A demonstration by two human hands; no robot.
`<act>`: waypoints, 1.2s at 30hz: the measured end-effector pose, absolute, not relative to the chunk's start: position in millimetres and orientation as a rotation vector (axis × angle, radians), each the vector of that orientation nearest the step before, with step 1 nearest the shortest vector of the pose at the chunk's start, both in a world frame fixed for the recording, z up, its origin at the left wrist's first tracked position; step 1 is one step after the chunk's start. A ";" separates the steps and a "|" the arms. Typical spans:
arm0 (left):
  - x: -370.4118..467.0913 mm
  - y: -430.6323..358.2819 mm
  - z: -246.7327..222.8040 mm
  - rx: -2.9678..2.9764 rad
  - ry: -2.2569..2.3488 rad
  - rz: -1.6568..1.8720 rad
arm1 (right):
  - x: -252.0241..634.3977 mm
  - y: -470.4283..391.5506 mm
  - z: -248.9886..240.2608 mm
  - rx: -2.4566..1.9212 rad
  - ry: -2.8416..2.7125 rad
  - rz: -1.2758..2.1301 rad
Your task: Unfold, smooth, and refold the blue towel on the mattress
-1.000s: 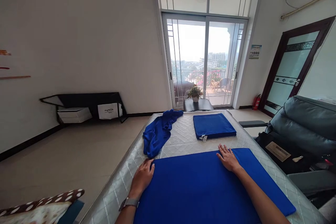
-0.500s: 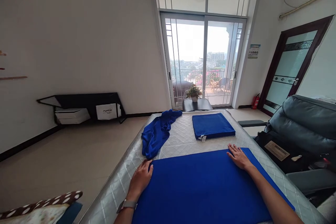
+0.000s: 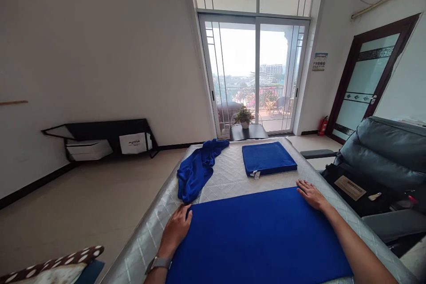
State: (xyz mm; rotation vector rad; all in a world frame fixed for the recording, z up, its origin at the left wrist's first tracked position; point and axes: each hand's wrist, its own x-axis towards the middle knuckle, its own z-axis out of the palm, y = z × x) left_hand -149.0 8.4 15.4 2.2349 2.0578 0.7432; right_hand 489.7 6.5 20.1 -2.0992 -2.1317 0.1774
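Note:
A blue towel [image 3: 259,235] lies spread flat on the quilted mattress [image 3: 219,184] in front of me. My left hand [image 3: 177,225] rests at the towel's far left corner, thumb apart from its lightly bent fingers. At the far right corner, my right hand [image 3: 311,194] lies flat with its fingers stretched out over the edge. Beyond the spread towel sits a neat stack of folded blue towels [image 3: 269,157] with a white label at its near edge. Left of that stack, a crumpled blue towel [image 3: 197,171] lies in a loose heap, close to my left hand's fingertips.
A dark armchair [image 3: 389,151] holding a black bag stands along the right side. A potted plant [image 3: 245,116] sits on a chair beyond the mattress, before the sliding glass door. A black rack [image 3: 100,129] with white boxes is by the left wall.
My right hand has slid a little outward to the right, to the towel's far right corner. My left hand stays at the left corner. The view has shifted slightly.

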 end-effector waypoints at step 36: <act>-144.9 4.8 21.7 2.287 2.093 0.701 | 78.8 -108.2 77.9 -1.301 -2.401 0.490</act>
